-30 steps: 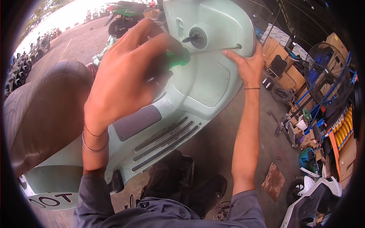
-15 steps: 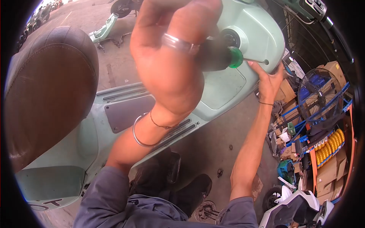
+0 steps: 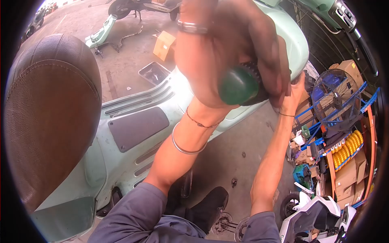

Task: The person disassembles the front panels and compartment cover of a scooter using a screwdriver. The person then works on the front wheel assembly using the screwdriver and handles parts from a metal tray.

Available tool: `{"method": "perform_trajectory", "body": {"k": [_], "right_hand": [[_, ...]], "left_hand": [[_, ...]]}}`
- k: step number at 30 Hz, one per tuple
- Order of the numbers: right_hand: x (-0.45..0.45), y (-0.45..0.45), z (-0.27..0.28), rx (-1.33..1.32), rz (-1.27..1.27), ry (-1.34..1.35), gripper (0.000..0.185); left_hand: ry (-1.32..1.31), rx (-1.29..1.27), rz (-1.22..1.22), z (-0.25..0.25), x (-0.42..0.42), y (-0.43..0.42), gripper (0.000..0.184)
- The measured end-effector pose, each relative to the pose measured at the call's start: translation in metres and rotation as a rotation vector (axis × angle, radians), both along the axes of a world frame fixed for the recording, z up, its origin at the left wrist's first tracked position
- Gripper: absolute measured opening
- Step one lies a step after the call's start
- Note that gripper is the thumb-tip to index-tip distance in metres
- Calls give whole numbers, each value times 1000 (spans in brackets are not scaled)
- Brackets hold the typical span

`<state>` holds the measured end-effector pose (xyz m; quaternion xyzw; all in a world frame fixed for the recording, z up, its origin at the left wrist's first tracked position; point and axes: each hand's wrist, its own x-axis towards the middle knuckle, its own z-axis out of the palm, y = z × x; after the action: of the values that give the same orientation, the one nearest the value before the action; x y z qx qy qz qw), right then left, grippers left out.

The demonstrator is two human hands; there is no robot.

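My left hand (image 3: 231,40), wearing a ring, is closed around a screwdriver (image 3: 239,86) with a green and black handle. The handle's rounded green end faces me; the shaft and tip are hidden behind the hand. My right hand (image 3: 295,91) is at the lower edge of the scooter's mint-green front panel (image 3: 298,44). Its fingers are partly covered by my left hand and the panel, so their grip is unclear. Below the left forearm lies the scooter's footboard (image 3: 139,127) with a dark mat. The brown seat (image 3: 54,117) rises on the left.
A handlebar grip (image 3: 364,48) juts in at the upper right. A black fan (image 3: 338,97) and a rack of boxes and yellow springs (image 3: 349,150) stand right. White bodywork (image 3: 312,218) is at lower right. A cardboard box (image 3: 164,45) and a tray (image 3: 154,74) lie beyond the scooter.
My left hand has moved right and turned, bringing the handle's green end towards me. The shaft, seen earlier reaching a hole in the panel, is now hidden. My right hand stays by the panel edge.
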<state>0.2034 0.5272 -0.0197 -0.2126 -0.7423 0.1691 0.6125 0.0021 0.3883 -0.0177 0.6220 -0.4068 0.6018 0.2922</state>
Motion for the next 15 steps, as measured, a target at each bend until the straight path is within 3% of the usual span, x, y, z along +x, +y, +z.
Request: {"method": "perform_trajectory", "body": {"k": [8,12,13,14,15], "right_hand": [[3,2,0,21,-14,-1,79],[5,5,-1,-18,10,39,77],[4,3,0,-42,3,25,78],[3,2,1,-69,-6,11,78],[4,1,2,-63,-5,26,78]], "left_hand": [[458,226,-326,44,4,4,74],[185,-235,-535,33,18,-30,69],[429,-114,-242,37,-6,-18,61],[622,92,81,41,-30,-6,75],[461,41,101,35,-29,-6,85]]}}
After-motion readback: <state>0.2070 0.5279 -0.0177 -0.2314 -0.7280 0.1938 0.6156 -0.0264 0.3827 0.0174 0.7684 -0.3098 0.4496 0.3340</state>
